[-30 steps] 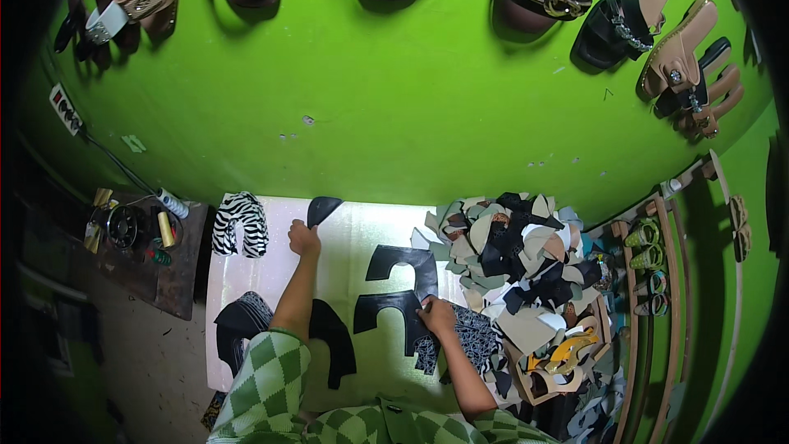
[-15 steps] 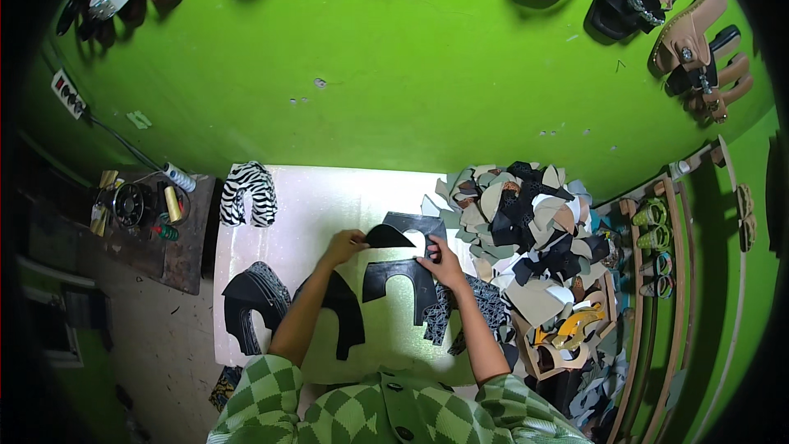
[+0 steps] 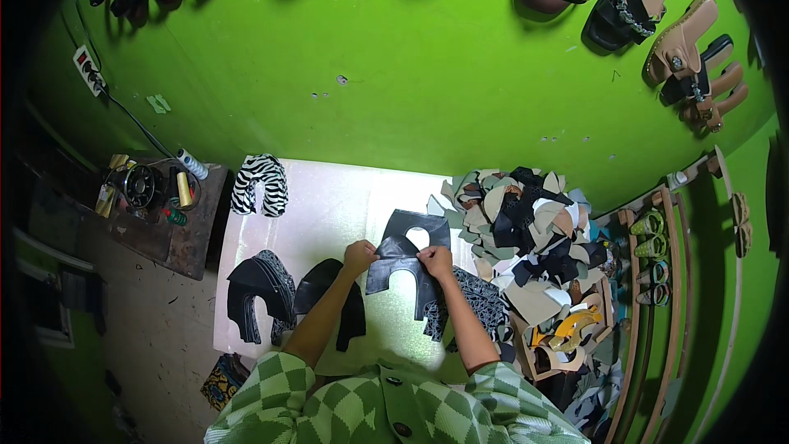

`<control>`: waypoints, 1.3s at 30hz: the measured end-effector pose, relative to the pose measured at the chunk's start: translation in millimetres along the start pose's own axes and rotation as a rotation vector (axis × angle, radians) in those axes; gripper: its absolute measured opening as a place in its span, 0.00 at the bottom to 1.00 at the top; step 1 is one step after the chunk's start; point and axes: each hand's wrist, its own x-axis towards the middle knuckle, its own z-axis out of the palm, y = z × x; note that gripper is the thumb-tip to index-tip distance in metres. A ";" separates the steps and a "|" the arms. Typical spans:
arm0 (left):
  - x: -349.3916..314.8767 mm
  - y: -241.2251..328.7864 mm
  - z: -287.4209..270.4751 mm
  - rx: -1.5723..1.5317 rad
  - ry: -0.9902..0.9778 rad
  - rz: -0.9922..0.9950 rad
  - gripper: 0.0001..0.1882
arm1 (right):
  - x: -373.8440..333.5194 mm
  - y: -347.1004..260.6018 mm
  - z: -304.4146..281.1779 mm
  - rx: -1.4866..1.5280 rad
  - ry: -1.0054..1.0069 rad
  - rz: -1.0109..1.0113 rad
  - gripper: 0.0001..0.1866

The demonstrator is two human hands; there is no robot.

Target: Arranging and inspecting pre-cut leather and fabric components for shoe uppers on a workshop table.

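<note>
My left hand (image 3: 360,256) and my right hand (image 3: 436,261) pinch a small black curved leather-like piece (image 3: 398,247) at its two ends. It lies over the top edge of a black U-shaped shoe-upper piece (image 3: 383,281); whether the two are joined I cannot tell. Just beyond sits another black cut piece (image 3: 423,220) with a rounded opening. Under my left forearm a black U-shaped piece (image 3: 352,316) is partly hidden. Beside my right forearm lie black-and-grey patterned pieces (image 3: 483,300).
A stack of black U-shaped pieces (image 3: 243,279) and zebra-striped pieces (image 3: 260,185) lie on the left of the white table (image 3: 329,197). Scraps (image 3: 538,222) heap up on the right. A dark side table (image 3: 193,251) stands left; sandals (image 3: 629,12) hang on the green wall.
The small black piece has come down onto the U-shaped piece's top edge. My left hand has moved nearer me, and my right hand now pinches the small piece's other end.
</note>
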 end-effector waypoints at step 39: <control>-73.7 20.8 53.3 0.658 0.313 0.522 0.27 | -67.5 -11.6 20.1 -0.857 -0.005 -0.467 0.26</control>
